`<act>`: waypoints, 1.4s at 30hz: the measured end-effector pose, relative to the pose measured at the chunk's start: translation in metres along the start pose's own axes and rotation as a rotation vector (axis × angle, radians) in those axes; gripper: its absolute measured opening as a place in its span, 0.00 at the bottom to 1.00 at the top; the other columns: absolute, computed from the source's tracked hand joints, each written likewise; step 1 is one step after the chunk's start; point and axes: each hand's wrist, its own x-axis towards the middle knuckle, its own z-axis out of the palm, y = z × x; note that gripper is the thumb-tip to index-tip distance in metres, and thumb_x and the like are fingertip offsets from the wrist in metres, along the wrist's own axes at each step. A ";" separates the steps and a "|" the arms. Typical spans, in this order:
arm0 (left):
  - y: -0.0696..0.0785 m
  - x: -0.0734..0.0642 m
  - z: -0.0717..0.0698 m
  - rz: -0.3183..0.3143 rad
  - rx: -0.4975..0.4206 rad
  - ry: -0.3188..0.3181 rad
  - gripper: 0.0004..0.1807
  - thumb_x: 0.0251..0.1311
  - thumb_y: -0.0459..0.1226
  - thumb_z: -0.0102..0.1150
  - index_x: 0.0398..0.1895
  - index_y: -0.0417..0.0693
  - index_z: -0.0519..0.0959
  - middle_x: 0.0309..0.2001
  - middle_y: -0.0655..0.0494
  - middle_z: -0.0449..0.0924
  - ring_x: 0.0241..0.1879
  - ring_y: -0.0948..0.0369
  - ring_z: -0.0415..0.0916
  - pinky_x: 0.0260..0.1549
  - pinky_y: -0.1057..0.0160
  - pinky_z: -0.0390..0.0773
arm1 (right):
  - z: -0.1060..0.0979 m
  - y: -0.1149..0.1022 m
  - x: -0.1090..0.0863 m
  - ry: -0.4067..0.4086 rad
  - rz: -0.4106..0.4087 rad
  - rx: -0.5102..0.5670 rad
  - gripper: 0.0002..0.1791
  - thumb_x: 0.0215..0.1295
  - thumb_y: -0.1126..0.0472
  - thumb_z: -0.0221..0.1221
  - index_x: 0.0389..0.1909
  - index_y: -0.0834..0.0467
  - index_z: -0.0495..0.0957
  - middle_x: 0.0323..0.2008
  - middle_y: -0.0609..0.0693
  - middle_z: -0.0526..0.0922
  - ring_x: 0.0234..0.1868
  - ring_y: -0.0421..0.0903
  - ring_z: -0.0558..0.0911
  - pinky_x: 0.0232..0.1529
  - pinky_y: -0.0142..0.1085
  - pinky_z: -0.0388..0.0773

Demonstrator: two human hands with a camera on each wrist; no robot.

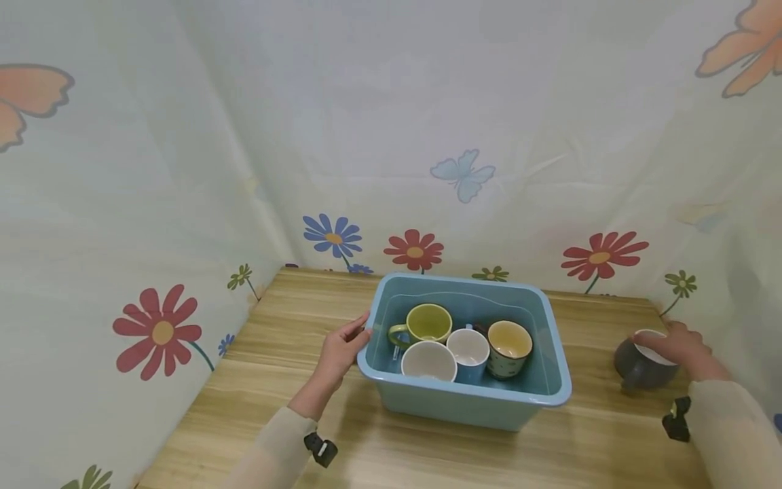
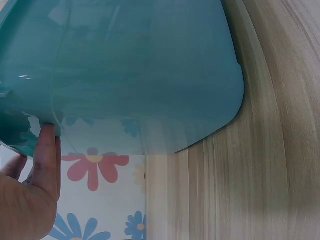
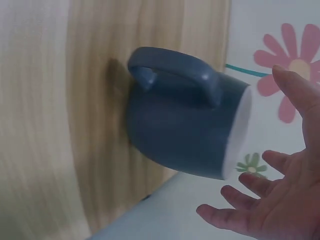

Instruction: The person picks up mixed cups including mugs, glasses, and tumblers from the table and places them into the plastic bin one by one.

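A light blue plastic bin (image 1: 458, 411) stands mid-table with several cups inside. At its left end, my left hand (image 1: 339, 350) touches the rim; in the left wrist view its straight fingers (image 2: 47, 160) lie against the outer wall. Off to the right, a dark grey mug (image 1: 641, 370) with a white inside stands upright. My right hand (image 1: 684, 346) is over its far right rim. Seen from the right wrist, that hand has spread fingers (image 3: 240, 197) beside the mug's mouth, holding nothing, and the mug's handle (image 3: 175, 65) faces away from them.
Within the bin are a green mug (image 1: 430, 322), a white-lined cup (image 1: 430, 360), a small blue mug (image 1: 469, 353) and a patterned yellow-lined mug (image 1: 509, 350). A wooden table (image 1: 293, 305) carries everything. Flower-printed curtain (image 1: 379, 170) encloses the back and sides.
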 end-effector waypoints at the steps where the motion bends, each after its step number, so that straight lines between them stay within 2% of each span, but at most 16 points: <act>1: 0.000 0.000 0.000 0.002 0.001 -0.003 0.25 0.68 0.35 0.62 0.68 0.44 0.76 0.62 0.34 0.80 0.37 0.63 0.83 0.29 0.66 0.88 | 0.001 0.002 0.000 -0.009 0.008 0.021 0.64 0.68 0.31 0.47 0.69 0.89 0.35 0.63 0.92 0.45 0.65 0.85 0.52 0.68 0.74 0.60; 7: 0.000 -0.001 -0.001 0.003 0.000 -0.008 0.25 0.68 0.36 0.62 0.68 0.44 0.76 0.62 0.34 0.80 0.38 0.62 0.84 0.29 0.65 0.88 | 0.010 0.002 0.000 -0.014 0.098 0.144 0.65 0.67 0.32 0.49 0.69 0.88 0.32 0.65 0.90 0.44 0.66 0.81 0.54 0.72 0.70 0.61; 14: -0.001 -0.001 -0.002 0.001 0.004 -0.008 0.25 0.68 0.36 0.62 0.68 0.45 0.76 0.62 0.35 0.80 0.38 0.62 0.84 0.29 0.66 0.88 | 0.020 -0.005 -0.002 0.028 0.202 0.193 0.66 0.65 0.31 0.49 0.69 0.88 0.33 0.65 0.89 0.47 0.68 0.80 0.56 0.72 0.67 0.63; 20: -0.002 -0.001 -0.002 0.000 -0.014 -0.004 0.25 0.68 0.36 0.62 0.68 0.45 0.76 0.62 0.35 0.81 0.36 0.63 0.83 0.27 0.68 0.87 | 0.027 -0.007 -0.001 0.071 0.221 0.242 0.64 0.65 0.33 0.49 0.69 0.88 0.35 0.65 0.89 0.49 0.66 0.78 0.58 0.71 0.66 0.64; 27: -0.002 0.000 -0.002 0.006 -0.004 -0.002 0.25 0.68 0.36 0.62 0.68 0.45 0.76 0.62 0.35 0.80 0.37 0.62 0.84 0.28 0.66 0.88 | 0.029 -0.013 0.002 0.073 0.293 0.327 0.63 0.65 0.36 0.50 0.71 0.86 0.32 0.70 0.87 0.44 0.70 0.77 0.55 0.76 0.65 0.60; 31: 0.000 -0.001 -0.001 0.005 0.003 -0.004 0.25 0.68 0.36 0.63 0.68 0.45 0.76 0.62 0.35 0.80 0.38 0.62 0.84 0.28 0.66 0.88 | 0.029 -0.015 0.001 0.079 0.301 0.371 0.62 0.65 0.40 0.52 0.72 0.86 0.31 0.72 0.85 0.41 0.73 0.76 0.53 0.78 0.63 0.57; 42: -0.002 0.001 -0.002 0.010 -0.005 -0.009 0.25 0.68 0.36 0.62 0.68 0.44 0.76 0.63 0.35 0.80 0.38 0.62 0.84 0.30 0.65 0.88 | 0.033 -0.020 -0.005 0.106 0.350 0.430 0.60 0.68 0.39 0.52 0.73 0.83 0.32 0.73 0.83 0.44 0.73 0.75 0.54 0.77 0.64 0.58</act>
